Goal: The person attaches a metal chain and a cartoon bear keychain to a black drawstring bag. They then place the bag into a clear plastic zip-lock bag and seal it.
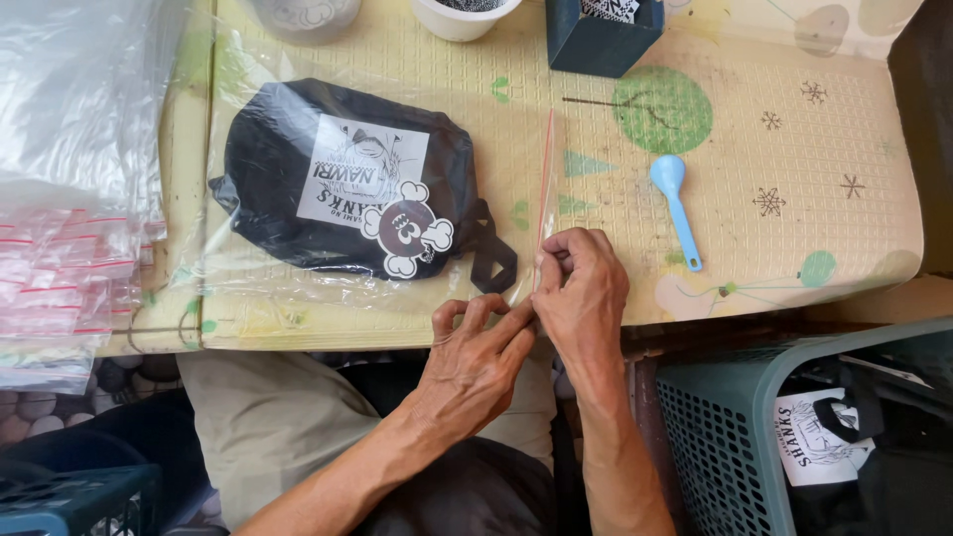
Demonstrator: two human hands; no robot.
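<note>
— Where's the bag [338,189] from our hands?
— Left and far on the counter [754,248]; its sealing strip runs near-to-far. Our right hand [581,288] pinches the strip's near end, left hand [476,352] just beside, pinching too

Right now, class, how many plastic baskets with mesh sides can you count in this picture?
2. One teal basket stands at lower right beside the table, holding bagged black items. One darker blue basket sits at the lower left corner, partly cut off. Others may lie outside the view.
</note>
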